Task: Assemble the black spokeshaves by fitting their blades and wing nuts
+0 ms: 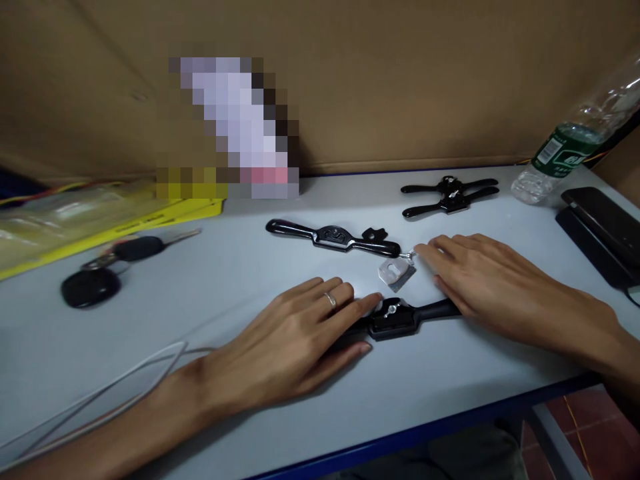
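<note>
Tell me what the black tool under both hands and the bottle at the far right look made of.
Black tool: seemingly cast metal, glossy black coating, judging by its sheen; painted plastic isn't ruled out. Bottle: thin clear plastic, crinkled and see-through, with a green label.

A makeshift workshop bench. Black spokeshaves (334, 239) lie on a pale table (240, 280), cardboard sheets (400, 87) walling it at twelve o'clock. A water bottle (570, 150) stands at two o'clock.
</note>
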A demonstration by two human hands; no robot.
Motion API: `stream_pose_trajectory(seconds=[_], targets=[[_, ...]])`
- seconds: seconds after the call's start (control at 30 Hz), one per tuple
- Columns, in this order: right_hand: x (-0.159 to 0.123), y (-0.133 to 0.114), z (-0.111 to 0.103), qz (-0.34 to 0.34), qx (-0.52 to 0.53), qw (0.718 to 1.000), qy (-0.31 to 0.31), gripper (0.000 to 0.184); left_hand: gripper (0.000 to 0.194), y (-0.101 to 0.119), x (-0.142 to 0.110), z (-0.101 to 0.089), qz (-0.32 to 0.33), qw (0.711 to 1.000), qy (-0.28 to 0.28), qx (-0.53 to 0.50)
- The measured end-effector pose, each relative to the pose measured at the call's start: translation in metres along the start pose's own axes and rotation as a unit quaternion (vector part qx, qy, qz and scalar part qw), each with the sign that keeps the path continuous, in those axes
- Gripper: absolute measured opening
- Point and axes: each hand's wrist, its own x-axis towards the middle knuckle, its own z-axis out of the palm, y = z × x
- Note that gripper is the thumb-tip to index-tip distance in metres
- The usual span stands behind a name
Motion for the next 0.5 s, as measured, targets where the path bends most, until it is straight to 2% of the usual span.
stream_pose_trajectory(seconds=[0.2, 0.37, 0.5], targets=[[-0.004, -0.001, 0.005, -0.03, -0.027, 0.999, 0.016, 0.03, 0.037, -0.002, -0.001, 0.002, -0.009, 0.999, -0.023, -0.029], [-0.006, 0.003, 0.015, -0.043, -0.053, 0.997, 0.04, 0.026, 0.034, -0.003, -0.001, 0.002, -0.01, 0.998, -0.024, -0.055], [-0.007, 0.004, 0.018, -0.038, -0.055, 0.997, 0.043, 0.044, 0.031, -0.003, -0.001, 0.002, -0.009, 0.998, -0.017, -0.059]])
